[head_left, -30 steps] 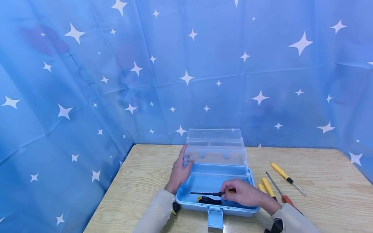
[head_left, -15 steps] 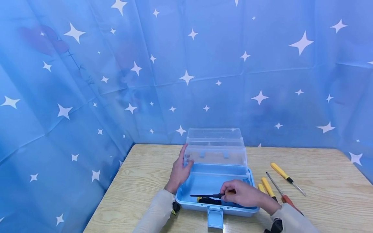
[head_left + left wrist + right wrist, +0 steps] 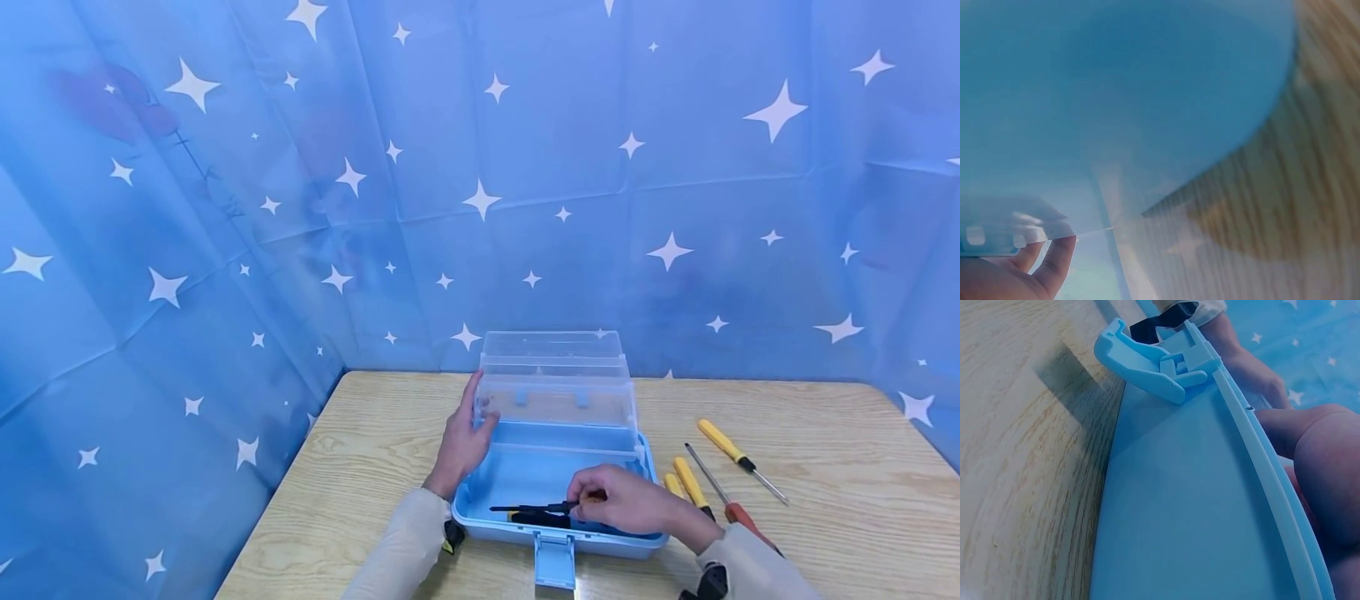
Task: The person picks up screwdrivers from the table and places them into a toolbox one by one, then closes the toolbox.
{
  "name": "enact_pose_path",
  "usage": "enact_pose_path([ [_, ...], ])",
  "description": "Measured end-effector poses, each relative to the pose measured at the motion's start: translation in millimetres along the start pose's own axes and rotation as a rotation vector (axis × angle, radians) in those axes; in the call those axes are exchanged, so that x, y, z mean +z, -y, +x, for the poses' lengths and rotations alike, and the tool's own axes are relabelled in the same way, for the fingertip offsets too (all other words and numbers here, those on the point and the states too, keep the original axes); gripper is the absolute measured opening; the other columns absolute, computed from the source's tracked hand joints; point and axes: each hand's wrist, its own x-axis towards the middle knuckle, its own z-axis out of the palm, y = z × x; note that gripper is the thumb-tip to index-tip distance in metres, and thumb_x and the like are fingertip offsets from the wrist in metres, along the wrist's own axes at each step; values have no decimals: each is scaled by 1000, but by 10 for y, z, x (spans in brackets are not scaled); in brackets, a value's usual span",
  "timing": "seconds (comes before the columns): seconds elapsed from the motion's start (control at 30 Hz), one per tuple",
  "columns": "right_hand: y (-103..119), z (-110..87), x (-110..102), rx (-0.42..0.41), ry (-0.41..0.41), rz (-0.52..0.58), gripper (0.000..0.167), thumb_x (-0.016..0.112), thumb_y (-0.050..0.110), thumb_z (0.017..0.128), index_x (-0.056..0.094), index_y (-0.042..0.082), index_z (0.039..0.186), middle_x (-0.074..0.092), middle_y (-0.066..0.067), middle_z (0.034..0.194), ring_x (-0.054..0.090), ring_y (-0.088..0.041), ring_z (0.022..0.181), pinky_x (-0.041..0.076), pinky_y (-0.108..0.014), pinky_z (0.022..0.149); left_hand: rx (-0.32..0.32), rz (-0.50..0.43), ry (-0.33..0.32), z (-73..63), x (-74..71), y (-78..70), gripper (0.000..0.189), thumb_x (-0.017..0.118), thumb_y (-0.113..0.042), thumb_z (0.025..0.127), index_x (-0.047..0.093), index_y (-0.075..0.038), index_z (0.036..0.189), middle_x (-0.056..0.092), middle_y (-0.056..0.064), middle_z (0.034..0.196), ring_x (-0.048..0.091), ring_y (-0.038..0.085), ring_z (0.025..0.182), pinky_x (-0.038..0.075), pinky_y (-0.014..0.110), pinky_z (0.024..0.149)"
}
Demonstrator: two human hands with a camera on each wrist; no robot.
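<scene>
A light blue toolbox point(image 3: 491, 475) stands on the table with its clear lid point(image 3: 555, 400) raised. At the lid's left edge my left hand point(image 3: 461, 442) grips it, thumb in front. My right hand point(image 3: 622, 500) reaches over the front right rim and pinches a screwdriver point(image 3: 525, 507) with a dark shaft; its orange handle is mostly covered by the fingers. The shaft points left, low in the box, just over a black tool with a yellow end point(image 3: 540, 520). In the right wrist view, the box wall point(image 3: 1179, 487) hides the right fingertips.
Right of the box lie yellow-handled screwdrivers point(image 3: 716, 437) and one with a red handle point(image 3: 738, 517). The front latch point(image 3: 555, 562) hangs open. A yellow-and-black object point(image 3: 452, 536) shows by the left wrist. A starry blue curtain point(image 3: 420, 208) hangs behind the wooden table point(image 3: 360, 467).
The screwdriver in my right hand has come down slightly, so that its shaft now overlaps the black tool in view. My left hand has stayed on the lid.
</scene>
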Motion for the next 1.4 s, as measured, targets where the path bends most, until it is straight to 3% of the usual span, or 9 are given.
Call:
enact_pose_path([
  [0.3, -14, 13, -13, 19, 12, 14, 11, 59, 12, 97, 68, 9, 103, 71, -3, 94, 59, -6, 78, 50, -24, 66, -18, -3, -3, -5, 1, -17, 67, 54, -30, 101, 17, -52, 154, 47, 2, 151, 48, 32, 135, 39, 65, 105],
  [0.6, -29, 23, -1, -13, 35, 55, 13, 56, 8, 98, 67, 6, 105, 72, -7, 97, 61, -5, 79, 51, -24, 67, -22, -7, -1, -4, 0, -15, 67, 53, -30, 101, 17, -52, 154, 48, 5, 150, 48, 32, 135, 39, 65, 105],
  [0.77, -22, 25, -4, -4, 47, 53, 12, 57, 8, 98, 67, 6, 104, 71, -4, 96, 59, -5, 78, 50, -23, 66, -28, -13, 0, -4, 3, -23, 68, 53, -28, 101, 17, -51, 154, 48, 10, 150, 48, 34, 135, 39, 65, 105],
  [1.0, -3, 32, -5, 12, 53, 12, 10, 59, 11, 97, 68, 9, 101, 69, 3, 91, 58, -5, 77, 50, -23, 68, -30, -24, 6, -8, 2, -26, 68, 52, -28, 102, 15, -54, 153, 47, 8, 151, 47, 33, 136, 40, 65, 104],
  [1.4, -18, 13, -21, 38, 40, 28, 13, 56, 11, 99, 68, 8, 102, 68, -5, 92, 58, -7, 76, 50, -24, 67, -27, -34, -4, -11, 30, -26, 69, 53, -28, 101, 16, -52, 153, 48, 5, 150, 48, 31, 135, 40, 63, 106],
])
